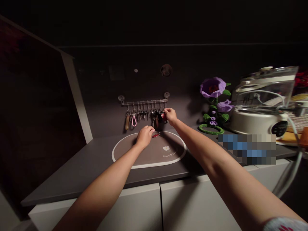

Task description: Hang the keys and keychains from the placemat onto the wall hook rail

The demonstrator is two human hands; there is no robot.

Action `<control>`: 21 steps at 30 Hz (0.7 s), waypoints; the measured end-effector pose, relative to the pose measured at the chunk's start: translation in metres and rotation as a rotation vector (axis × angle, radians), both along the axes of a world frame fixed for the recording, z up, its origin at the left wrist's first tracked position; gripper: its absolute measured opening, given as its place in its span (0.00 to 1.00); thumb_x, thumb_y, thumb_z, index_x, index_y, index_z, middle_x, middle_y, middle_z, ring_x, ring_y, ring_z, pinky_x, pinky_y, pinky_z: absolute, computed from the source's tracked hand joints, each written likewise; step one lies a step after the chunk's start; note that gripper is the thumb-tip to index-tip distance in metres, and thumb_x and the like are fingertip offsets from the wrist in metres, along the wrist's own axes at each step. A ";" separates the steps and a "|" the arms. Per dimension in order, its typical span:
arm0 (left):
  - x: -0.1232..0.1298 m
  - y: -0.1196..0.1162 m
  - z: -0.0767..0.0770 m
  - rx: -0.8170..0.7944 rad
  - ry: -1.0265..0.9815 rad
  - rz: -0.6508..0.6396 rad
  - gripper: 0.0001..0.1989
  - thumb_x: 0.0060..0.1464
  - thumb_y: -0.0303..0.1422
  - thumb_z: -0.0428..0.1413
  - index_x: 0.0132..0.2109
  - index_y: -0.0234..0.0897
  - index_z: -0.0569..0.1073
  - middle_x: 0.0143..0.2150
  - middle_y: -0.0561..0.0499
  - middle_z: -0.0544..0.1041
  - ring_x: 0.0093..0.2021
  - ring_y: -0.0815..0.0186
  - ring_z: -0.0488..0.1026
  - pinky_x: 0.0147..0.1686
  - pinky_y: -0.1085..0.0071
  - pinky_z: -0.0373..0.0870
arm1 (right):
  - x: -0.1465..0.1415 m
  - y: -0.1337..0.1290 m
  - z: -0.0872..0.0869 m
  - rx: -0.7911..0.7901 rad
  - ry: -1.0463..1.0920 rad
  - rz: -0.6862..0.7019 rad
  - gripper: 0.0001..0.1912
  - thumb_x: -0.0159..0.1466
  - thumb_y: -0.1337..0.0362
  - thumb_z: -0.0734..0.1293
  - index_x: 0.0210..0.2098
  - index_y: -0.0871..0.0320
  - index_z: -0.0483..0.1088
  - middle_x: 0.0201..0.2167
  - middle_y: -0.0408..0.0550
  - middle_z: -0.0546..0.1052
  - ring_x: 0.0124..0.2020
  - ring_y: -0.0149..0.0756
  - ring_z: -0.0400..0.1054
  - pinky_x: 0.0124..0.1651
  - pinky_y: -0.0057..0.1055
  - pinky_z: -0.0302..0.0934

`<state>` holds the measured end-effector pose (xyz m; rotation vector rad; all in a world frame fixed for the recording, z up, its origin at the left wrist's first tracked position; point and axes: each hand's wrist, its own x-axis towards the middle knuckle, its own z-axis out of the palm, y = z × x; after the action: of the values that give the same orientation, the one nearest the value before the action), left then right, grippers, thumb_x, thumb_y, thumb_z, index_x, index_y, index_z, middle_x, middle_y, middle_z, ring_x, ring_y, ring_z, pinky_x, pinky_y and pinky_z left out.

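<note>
My right hand (171, 116) is raised to the right end of a clear hook rail (144, 102) on the dark wall, its fingers pinched on a small red tag (164, 116). Several keys (144, 114) on rings hang from the rail's hooks, with a pink loop (134, 120) and a brown fob (127, 122) at the left. Lower down, my left hand (144, 137) is over a grey-brown oval mat (134, 158), fingers closed together; what they hold, if anything, is too small to make out. Beside its fingertips a small red piece (156, 136) lies on the mat.
Purple crocheted flowers (213, 88) with a green ring base stand right of the mat. Farther right is a white appliance (255, 123) with a clear top and a cable. The dark countertop (79, 173) ends above white cabinet doors (139, 205). A pale upright panel (75, 96) borders the left.
</note>
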<state>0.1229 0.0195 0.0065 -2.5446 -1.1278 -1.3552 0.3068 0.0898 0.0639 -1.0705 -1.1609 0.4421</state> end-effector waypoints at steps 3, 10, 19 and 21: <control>0.000 -0.001 0.000 -0.016 0.003 0.000 0.10 0.55 0.30 0.47 0.34 0.36 0.73 0.33 0.47 0.74 0.36 0.65 0.69 0.37 0.71 0.63 | -0.001 -0.008 -0.001 -0.038 0.008 -0.017 0.11 0.56 0.64 0.61 0.37 0.63 0.68 0.22 0.43 0.72 0.21 0.26 0.63 0.29 0.26 0.61; -0.001 0.002 -0.001 -0.050 0.040 0.015 0.10 0.55 0.30 0.48 0.35 0.35 0.74 0.34 0.47 0.74 0.37 0.65 0.69 0.38 0.71 0.63 | -0.006 -0.035 -0.007 -0.038 -0.138 -0.138 0.11 0.56 0.69 0.62 0.39 0.62 0.69 0.39 0.52 0.75 0.39 0.32 0.68 0.45 0.31 0.61; -0.001 0.003 -0.003 -0.084 0.075 0.017 0.09 0.54 0.29 0.49 0.35 0.36 0.74 0.35 0.47 0.74 0.38 0.64 0.68 0.40 0.70 0.63 | -0.010 -0.058 -0.039 -0.033 -0.397 -0.114 0.10 0.56 0.67 0.63 0.37 0.61 0.70 0.37 0.50 0.76 0.37 0.32 0.68 0.45 0.30 0.60; -0.001 0.002 -0.004 -0.095 0.083 0.017 0.09 0.54 0.29 0.49 0.35 0.36 0.74 0.35 0.47 0.74 0.38 0.64 0.68 0.40 0.70 0.63 | -0.009 -0.061 -0.049 -0.090 -0.456 -0.095 0.09 0.56 0.66 0.63 0.35 0.61 0.71 0.34 0.49 0.76 0.35 0.31 0.68 0.42 0.29 0.60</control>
<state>0.1222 0.0219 0.0029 -2.6221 -1.2243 -1.2078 0.2981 0.0291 0.0145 -1.3417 -1.4915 0.1784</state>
